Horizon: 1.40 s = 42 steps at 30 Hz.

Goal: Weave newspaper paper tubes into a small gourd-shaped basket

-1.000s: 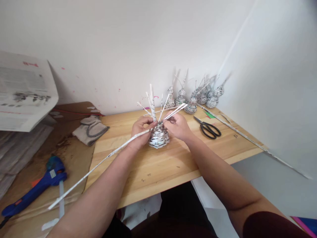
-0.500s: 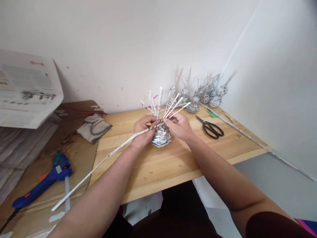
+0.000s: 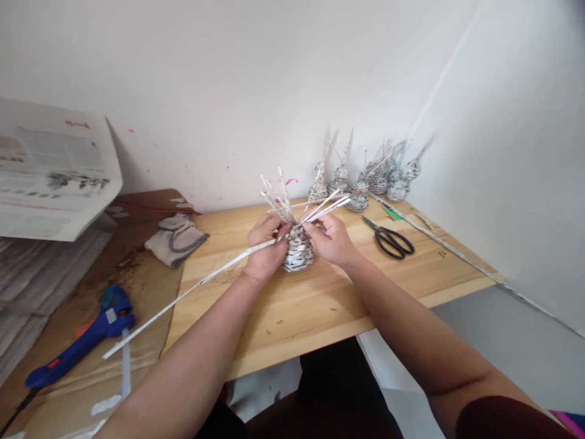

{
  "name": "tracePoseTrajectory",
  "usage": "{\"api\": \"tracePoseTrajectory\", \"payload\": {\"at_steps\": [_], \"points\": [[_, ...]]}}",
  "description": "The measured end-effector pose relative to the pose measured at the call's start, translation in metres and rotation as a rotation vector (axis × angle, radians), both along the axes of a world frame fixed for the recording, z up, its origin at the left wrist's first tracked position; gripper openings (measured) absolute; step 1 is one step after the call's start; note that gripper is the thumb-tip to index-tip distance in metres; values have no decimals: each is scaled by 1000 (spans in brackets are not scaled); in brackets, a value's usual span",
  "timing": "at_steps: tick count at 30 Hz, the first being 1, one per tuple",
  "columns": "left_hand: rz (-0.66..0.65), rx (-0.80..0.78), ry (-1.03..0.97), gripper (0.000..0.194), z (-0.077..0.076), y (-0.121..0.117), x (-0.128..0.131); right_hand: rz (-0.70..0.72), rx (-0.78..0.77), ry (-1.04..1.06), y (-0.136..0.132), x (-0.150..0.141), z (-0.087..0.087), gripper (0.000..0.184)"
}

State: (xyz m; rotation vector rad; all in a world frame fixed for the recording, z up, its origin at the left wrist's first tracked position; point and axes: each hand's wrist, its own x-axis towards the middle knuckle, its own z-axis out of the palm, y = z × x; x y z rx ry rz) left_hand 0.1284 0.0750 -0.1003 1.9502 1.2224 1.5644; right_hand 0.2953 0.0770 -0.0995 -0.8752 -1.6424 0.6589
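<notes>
Rolled newsprint forms a small woven cone [image 3: 299, 255], which stands upright on the wooden tabletop [image 3: 297, 317] between the two hands, well short of the wall. Bare paper stakes [image 3: 284, 192] fan up from its narrow top, some leaning left, the others spreading right past the fingers.

The left hand [image 3: 267, 245] is closed on the cone's upper left side, thumb at the rim. A long paper tube [image 3: 228, 264] runs from there across that hand and out to the lower left, its far end free. The right hand [image 3: 329, 239] has thumb and forefinger pinched together at the foot of the right-leaning stakes; how many of them it grips, I cannot tell.

Weaving at the neck seems to be the step in hand, with the long tube as weaver. The next move appears to call for a firm left hold on the rim while the right fingers part the stakes, so that the tube can pass between them and be drawn snug without creasing. Black-handled scissors [image 3: 392, 242] lie to the right, apart from both hands.
</notes>
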Motion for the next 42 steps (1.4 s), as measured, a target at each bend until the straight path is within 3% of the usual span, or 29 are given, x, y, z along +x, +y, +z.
{"api": "tracePoseTrajectory", "payload": {"at_steps": [4, 7, 10, 16, 19, 25, 31, 36, 42], "points": [[28, -34, -19, 10, -2, 2, 2, 24, 18, -13, -2, -1, 1, 14], [-10, -151, -195, 6, -8, 5, 5, 40, 34, -20, -1, -2, 0, 14], [-47, -159, -294, 5, -11, 5, 7, 46, 19, 3, 0, -1, -2, 14], [-60, -66, -41, 18, 0, 3, -2, 52, -40, 66, 1, -2, -2, 15], [-117, -136, 55, 22, 7, 5, -10, 27, -82, 70, 2, -2, -2, 16], [-278, -352, -32, 25, 11, 7, -18, 12, -186, 54, 6, -2, -7, 18], [-293, -317, -56, 19, 6, 9, -15, 173, -334, 95, 6, 5, -1, 24], [-317, -281, -107, 15, 4, 8, -13, 312, -251, 18, 5, 10, 8, 24], [-428, -403, -109, 21, 11, 4, -14, 234, -250, 46, 4, 4, 5, 26]]}}
